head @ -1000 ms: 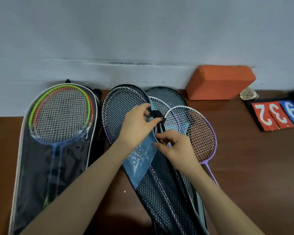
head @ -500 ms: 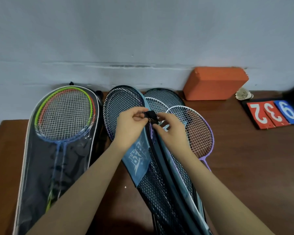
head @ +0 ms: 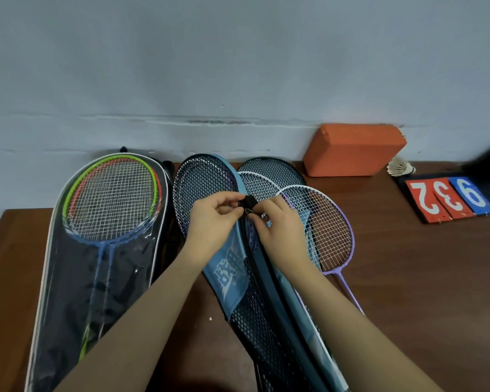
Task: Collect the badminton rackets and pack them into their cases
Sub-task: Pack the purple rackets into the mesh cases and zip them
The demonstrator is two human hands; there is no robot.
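Observation:
A blue mesh racket case (head: 232,278) lies open in the middle of the brown table (head: 422,278). My left hand (head: 212,222) pinches a small black tab (head: 249,201) at the case's edge. My right hand (head: 280,230) pinches the zipper edge just below that tab. A white and purple racket (head: 328,230) lies partly on the case's right half, and another white racket head (head: 256,183) shows behind it. On the left, a clear-fronted case (head: 77,278) holds green, red and blue rackets (head: 111,202).
An orange foam block (head: 354,149) leans on the wall at the back right. A shuttlecock (head: 399,166) and red and blue number cards (head: 450,198) sit at the far right. The wall runs along the table's back edge.
My right hand moved up from the blue flap to the black tab beside my left hand. The case's right edge has been drawn toward the middle.

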